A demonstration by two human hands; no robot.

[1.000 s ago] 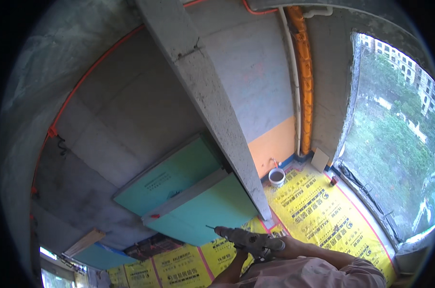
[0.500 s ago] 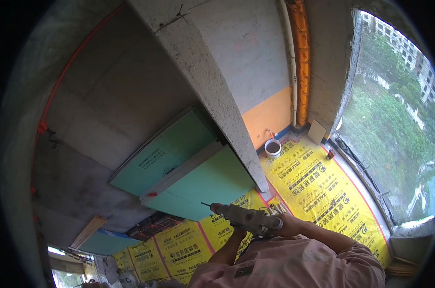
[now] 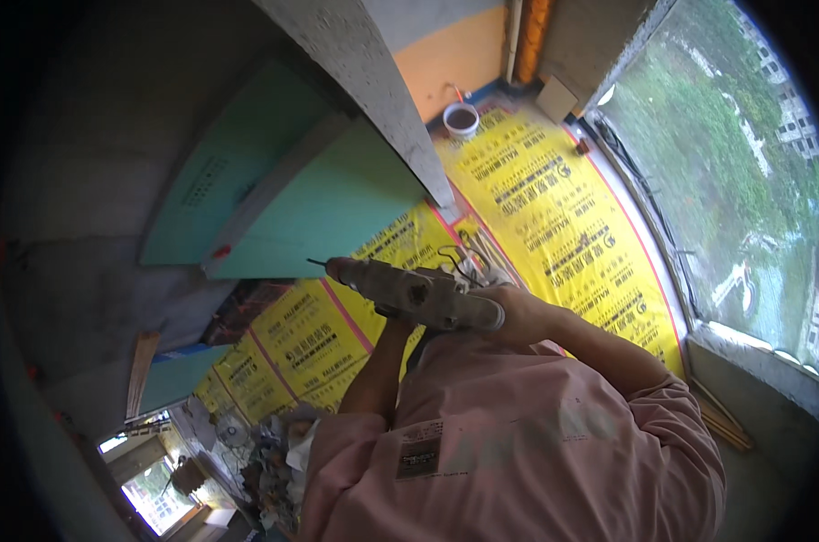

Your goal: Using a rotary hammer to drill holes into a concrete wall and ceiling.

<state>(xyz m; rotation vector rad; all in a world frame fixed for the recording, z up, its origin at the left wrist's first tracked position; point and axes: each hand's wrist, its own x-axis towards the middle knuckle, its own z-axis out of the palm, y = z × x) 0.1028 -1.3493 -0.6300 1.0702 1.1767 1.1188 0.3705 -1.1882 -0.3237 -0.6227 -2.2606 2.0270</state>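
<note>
A dusty grey rotary hammer drill (image 3: 400, 287) lies across the front of my chest. Its thin drill bit (image 3: 316, 262) points left and a little away from me, and its tip touches nothing that I can see. My right hand (image 3: 518, 316) is closed around the rear of the drill, with the fingers partly hidden behind the body. Under the front part, my left hand (image 3: 397, 322) supports the drill from below. Most of that hand is covered by the tool, though its forearm rises straight to it. A dark cord loops beside the drill's rear.
Green boards (image 3: 328, 194) lean against the wall at left, beside a concrete column (image 3: 364, 81). Yellow printed sheeting (image 3: 554, 217) covers the floor. A white bucket (image 3: 461, 120) stands far ahead. At right is a large window (image 3: 716, 172); rubble (image 3: 269, 461) lies lower left.
My view has tipped downward, so the room, the drill and my arms sit higher in the picture and more of my shirt shows. Both hands keep their hold on the drill.
</note>
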